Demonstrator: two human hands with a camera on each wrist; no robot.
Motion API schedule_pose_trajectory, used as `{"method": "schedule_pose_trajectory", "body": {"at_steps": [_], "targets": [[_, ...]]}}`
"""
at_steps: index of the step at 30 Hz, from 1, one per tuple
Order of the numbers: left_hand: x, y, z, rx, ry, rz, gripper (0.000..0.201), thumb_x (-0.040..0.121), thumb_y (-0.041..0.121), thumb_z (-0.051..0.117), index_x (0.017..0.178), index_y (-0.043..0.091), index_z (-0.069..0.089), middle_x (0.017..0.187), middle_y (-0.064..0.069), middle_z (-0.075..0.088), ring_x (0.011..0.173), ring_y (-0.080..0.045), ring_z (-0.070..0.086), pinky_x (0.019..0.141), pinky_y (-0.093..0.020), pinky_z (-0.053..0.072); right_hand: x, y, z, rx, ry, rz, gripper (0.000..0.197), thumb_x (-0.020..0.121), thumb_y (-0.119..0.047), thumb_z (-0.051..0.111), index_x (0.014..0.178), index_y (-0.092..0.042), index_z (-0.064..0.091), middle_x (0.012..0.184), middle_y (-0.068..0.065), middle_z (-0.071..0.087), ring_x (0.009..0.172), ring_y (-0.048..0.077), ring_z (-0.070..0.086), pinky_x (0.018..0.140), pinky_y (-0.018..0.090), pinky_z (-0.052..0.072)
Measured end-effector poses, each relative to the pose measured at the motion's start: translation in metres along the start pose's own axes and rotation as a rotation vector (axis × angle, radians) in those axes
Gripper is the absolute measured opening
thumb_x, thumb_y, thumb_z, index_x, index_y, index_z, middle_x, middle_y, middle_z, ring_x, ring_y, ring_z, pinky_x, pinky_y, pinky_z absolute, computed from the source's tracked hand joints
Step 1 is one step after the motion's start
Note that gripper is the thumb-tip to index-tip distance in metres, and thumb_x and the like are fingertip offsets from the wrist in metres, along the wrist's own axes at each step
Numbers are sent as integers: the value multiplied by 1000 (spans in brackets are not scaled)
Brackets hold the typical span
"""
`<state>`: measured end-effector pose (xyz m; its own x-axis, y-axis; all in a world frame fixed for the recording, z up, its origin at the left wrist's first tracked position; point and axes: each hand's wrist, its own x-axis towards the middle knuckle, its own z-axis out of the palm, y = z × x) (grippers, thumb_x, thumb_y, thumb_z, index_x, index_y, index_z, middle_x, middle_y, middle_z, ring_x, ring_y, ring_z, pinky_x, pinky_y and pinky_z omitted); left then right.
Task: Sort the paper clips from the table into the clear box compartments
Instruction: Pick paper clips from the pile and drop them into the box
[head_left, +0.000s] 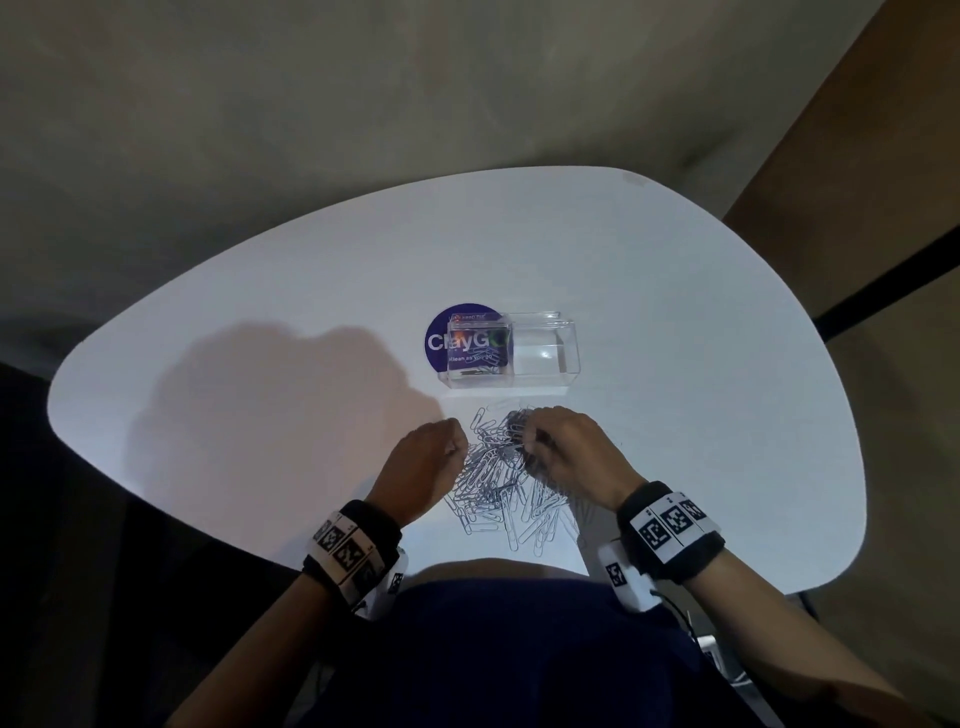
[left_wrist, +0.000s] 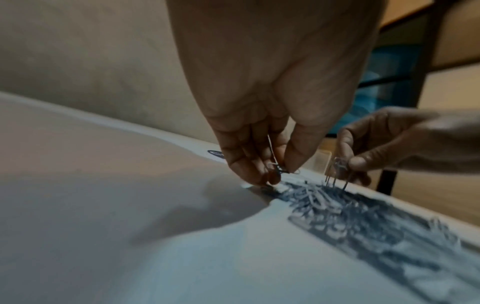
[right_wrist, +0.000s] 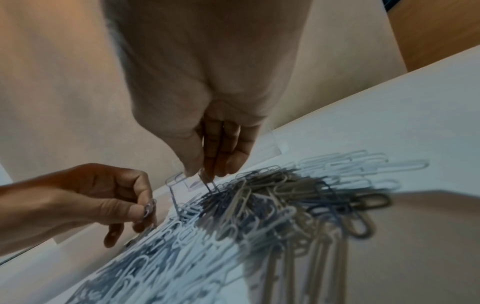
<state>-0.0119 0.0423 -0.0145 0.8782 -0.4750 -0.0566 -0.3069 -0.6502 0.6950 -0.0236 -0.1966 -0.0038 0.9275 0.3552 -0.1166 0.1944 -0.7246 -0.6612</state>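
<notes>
At the near edge of the table: a loose pile of paper clips (head_left: 506, 478) lies between both hands, at 6 o'clock from the clear box (head_left: 511, 353).
Clear box: two compartments; the left one holds a few clips, the right one looks bare. It sits partly on a purple sticker (head_left: 441, 340).
Left hand (head_left: 426, 462): fingers curled, thumb and fingertips pinching a small bundle of clips at the pile's 9 o'clock edge.
Right hand (head_left: 566, 452): fingertips closed on a few clips at the pile's 12 o'clock end, lifted just clear, their legs dangling into the heap.
Risk, tangling: the clips overlap thickly, so a lifted one may drag linked neighbours up and shed them on the white table (head_left: 260, 291) short of the box.
Risk, mixed sizes: long and short clips lie interleaved; a bundle pinched by feel could carry the wrong size into a compartment.
Risk, table edge: the pile reaches toward 6 o'clock, close to the rim by the body; a sweep of either wrist could push clips off.
Risk, box: it looks light, and a knuckle against its front wall could slide it.
</notes>
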Motion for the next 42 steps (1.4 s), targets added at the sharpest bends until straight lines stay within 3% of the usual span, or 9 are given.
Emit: {"method": "schedule_pose_trajectory", "body": {"at_steps": [3,7,13,15,20,28,31,35,42], "targets": [[2,1,-4,-157,36,-95,38,83,5,60,69,36,44,69,3,61,65,-20,57,63,-39,48,1,1,-2,50,-2,11,15,91,-1,58,90,-15,62,80,-5,63,71,15,56,63,30,46],[4,-4,-2,-274,43,-223,14,86,0,60,91,11,67,66,5,63,63,-14,66,63,-26,54,4,3,-2,-55,-40,2,29,91,0,57,113,-14,70,104,3,70,91,20,63,75,28,48],[12,5,-6,-450,3,-484,15,77,9,51,78,5,65,62,9,61,51,-11,50,46,-20,38,7,-5,10,-171,-81,-27,7,88,-20,61,87,-15,65,92,-1,60,89,21,62,67,30,49],[12,7,-8,-678,17,-541,16,68,16,49,72,4,59,59,-6,52,46,-16,38,44,-22,27,8,-7,15,-254,-104,-57,18,87,-32,67,87,-17,58,91,-3,56,82,18,55,62,33,48],[13,5,-13,-810,-60,-582,27,89,23,50,66,9,48,55,-6,39,49,-16,25,49,-27,16,12,-11,22,-240,-54,-93,16,84,-13,70,78,-13,56,86,2,59,79,24,57,61,40,51],[7,-13,-7,68,-114,-198,8,89,28,58,93,21,59,61,4,55,61,-17,52,65,-29,39,12,-4,9,17,-6,2,22,85,8,55,73,-11,57,68,-3,63,58,5,56,55,33,52],[5,-15,-7,170,-153,-90,26,84,31,67,109,26,59,69,6,56,67,-17,53,66,-27,35,13,3,6,153,29,100,18,88,4,63,84,-14,67,77,-4,68,64,-1,59,59,25,52],[7,-12,-3,214,-124,-11,16,91,35,61,101,23,61,91,4,68,80,-17,59,71,-30,41,17,7,5,347,54,224,20,91,-2,66,105,-13,75,103,1,74,87,19,69,78,29,57],[10,-13,0,103,-128,-2,24,96,32,42,81,17,52,68,5,60,59,-15,52,64,-38,46,19,-3,1,716,-82,442,14,93,-5,53,86,0,64,79,12,61,58,12,52,54,23,44]]}}
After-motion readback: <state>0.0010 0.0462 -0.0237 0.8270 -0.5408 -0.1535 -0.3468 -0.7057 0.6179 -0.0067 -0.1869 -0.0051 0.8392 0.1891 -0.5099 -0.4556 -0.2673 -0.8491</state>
